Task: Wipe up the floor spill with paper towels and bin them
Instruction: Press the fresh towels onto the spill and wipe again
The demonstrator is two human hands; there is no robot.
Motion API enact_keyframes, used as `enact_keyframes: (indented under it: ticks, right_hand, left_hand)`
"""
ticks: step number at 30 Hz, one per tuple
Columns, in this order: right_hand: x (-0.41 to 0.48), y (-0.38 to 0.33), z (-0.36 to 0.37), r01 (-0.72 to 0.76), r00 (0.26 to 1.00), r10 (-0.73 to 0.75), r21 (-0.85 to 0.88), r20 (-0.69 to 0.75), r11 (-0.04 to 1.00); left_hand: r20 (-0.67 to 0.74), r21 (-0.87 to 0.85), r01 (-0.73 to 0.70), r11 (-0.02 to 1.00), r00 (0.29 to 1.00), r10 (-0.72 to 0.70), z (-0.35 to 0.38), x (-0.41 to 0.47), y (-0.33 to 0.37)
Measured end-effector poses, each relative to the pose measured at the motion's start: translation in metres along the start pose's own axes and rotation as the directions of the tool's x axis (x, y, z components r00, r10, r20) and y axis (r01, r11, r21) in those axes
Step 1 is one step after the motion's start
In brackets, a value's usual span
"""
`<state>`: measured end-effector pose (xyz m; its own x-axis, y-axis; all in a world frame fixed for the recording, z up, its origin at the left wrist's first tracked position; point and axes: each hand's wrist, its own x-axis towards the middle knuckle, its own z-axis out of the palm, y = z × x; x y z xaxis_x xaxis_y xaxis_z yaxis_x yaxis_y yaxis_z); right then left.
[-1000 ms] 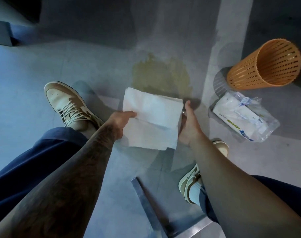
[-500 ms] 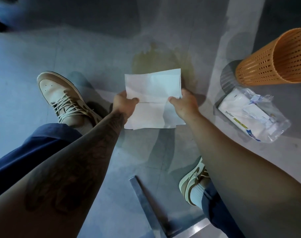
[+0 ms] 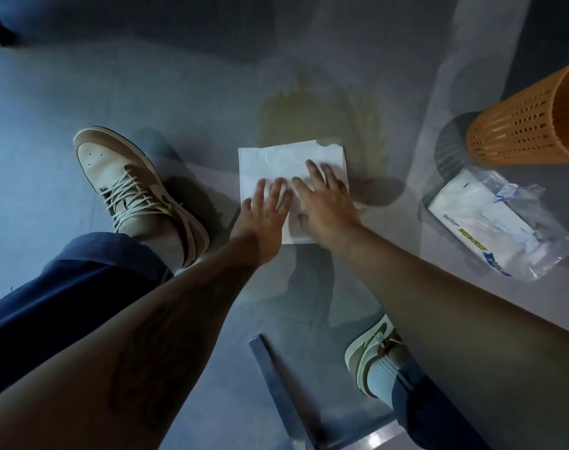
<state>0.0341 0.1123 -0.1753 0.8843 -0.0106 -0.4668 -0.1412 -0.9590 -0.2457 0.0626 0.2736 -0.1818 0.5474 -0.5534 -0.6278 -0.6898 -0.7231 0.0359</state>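
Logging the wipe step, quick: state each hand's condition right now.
Left hand: open, straight fingers pressing the paper towel.
Right hand: open, pressing the same paper towel.

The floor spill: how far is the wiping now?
Done: a paper towel covers part of the spill. In hand: the left hand and right hand press it flat. Left: most of the spill shows uncovered, and the towel is not yet in the orange bin.
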Motion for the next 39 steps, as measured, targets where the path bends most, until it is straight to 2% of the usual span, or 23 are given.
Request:
enact_keyframes:
  ticks: [3, 8, 14, 20, 26, 33, 39]
  right_hand:
    - [-0.001, 0.002, 0.01, 0.028, 0.994, -0.022, -0.052, 0.105, 0.998]
    - [-0.002, 0.007, 0.016, 0.054, 0.991, -0.036, -0.144, 0.13, 0.988]
    - [-0.001, 0.009, 0.017, 0.055, 0.988, -0.03, -0.169, 0.148, 0.984]
    - [-0.002, 0.011, 0.017, 0.056, 0.988, -0.029, -0.175, 0.151, 0.983]
    - [-0.004, 0.01, 0.016, 0.034, 0.987, -0.006, -0.172, 0.158, 0.984]
    - [-0.014, 0.017, 0.01, 0.008, 0.986, 0.017, -0.155, 0.164, 0.988]
    - [-0.019, 0.03, 0.01, 0.03, 0.983, 0.004, -0.183, 0.182, 0.983]
  left_hand:
    - [0.045, 0.073, -0.012, 0.997, 0.999, 0.009, 0.006, 0.002, 0.002]
    - [0.07, 0.081, -0.038, 0.996, 0.997, 0.032, 0.001, 0.004, 0.002]
    - [0.035, 0.019, -0.058, 0.998, 0.998, 0.057, 0.008, -0.001, -0.011]
    - [0.081, 0.016, -0.067, 0.998, 0.995, 0.066, 0.007, 0.002, -0.013]
    - [0.118, -0.094, -0.065, 0.993, 0.99, 0.076, 0.001, 0.004, -0.01]
    - [0.107, -0.095, -0.084, 0.992, 0.99, 0.094, -0.003, 0.007, 0.004]
    - [0.088, -0.187, -0.065, 0.98, 0.993, 0.083, -0.005, 0.006, 0.02]
